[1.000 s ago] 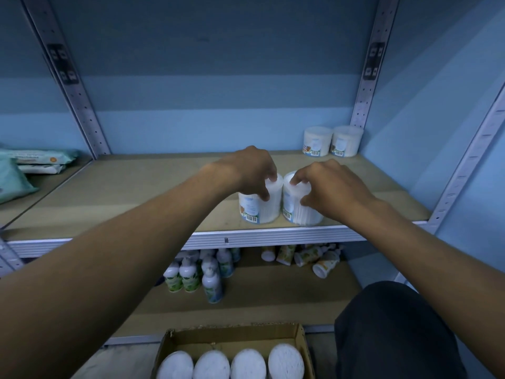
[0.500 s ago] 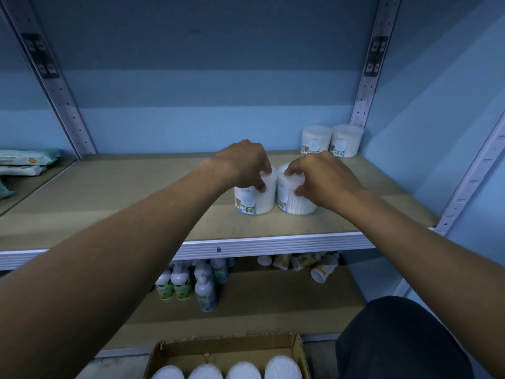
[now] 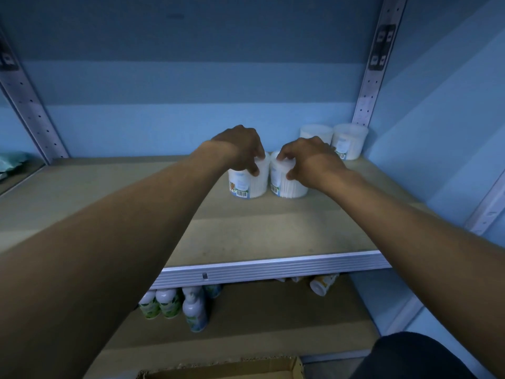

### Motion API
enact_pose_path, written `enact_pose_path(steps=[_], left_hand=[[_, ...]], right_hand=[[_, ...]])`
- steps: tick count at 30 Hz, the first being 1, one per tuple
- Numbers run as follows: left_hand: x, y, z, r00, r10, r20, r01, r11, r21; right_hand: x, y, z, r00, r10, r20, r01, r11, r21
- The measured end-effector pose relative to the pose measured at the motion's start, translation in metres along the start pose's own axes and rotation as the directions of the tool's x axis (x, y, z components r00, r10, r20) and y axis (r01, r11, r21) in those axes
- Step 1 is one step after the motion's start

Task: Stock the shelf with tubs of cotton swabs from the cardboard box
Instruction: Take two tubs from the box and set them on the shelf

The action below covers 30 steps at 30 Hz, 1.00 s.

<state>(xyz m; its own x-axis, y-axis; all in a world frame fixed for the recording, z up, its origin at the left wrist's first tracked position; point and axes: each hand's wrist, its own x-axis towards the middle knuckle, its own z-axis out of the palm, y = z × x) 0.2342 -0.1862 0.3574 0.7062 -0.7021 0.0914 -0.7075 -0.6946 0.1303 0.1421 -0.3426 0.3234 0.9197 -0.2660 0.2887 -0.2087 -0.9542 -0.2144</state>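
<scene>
Two upright round white plastic tubs of cotton swabs stand side by side; left hand (image 3: 240, 149) grips left tub (image 3: 247, 183); right hand (image 3: 308, 157) grips right tub (image 3: 287, 184); stocked pair (image 3: 347, 140) lies rear-right.

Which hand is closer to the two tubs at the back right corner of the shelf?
Right. The right hand, gripping a tub, partly overlaps the back tubs in view; the left hand, gripping another tub, is farther left.

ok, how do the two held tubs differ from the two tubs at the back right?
The held tubs stand mid-shelf, each gripped from above by the left hand and right hand; the back tubs sit untouched against the wall by the upright. The right hand partly hides one back tub. All four are upright white labelled tubs, paired side by side.
</scene>
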Motion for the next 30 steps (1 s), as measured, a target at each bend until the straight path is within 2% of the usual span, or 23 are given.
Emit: enact_pose_path(steps=[4,11,30], left_hand=[[0.024,-0.006,0.003,1.0,0.003,-0.022,-0.003,1.0,0.013],[0.068,-0.016,0.011,0.999,0.014,-0.043,-0.012,0.999,0.038],[0.151,-0.037,0.023,0.993,0.041,-0.107,-0.033,0.996,0.083]], right_hand=[[0.024,0.005,0.007,1.0,0.029,-0.004,-0.029,0.999,0.017],[0.06,0.02,0.024,0.997,-0.015,-0.07,0.019,0.998,0.052],[0.132,0.046,0.044,0.991,-0.019,-0.13,0.019,1.0,0.003]])
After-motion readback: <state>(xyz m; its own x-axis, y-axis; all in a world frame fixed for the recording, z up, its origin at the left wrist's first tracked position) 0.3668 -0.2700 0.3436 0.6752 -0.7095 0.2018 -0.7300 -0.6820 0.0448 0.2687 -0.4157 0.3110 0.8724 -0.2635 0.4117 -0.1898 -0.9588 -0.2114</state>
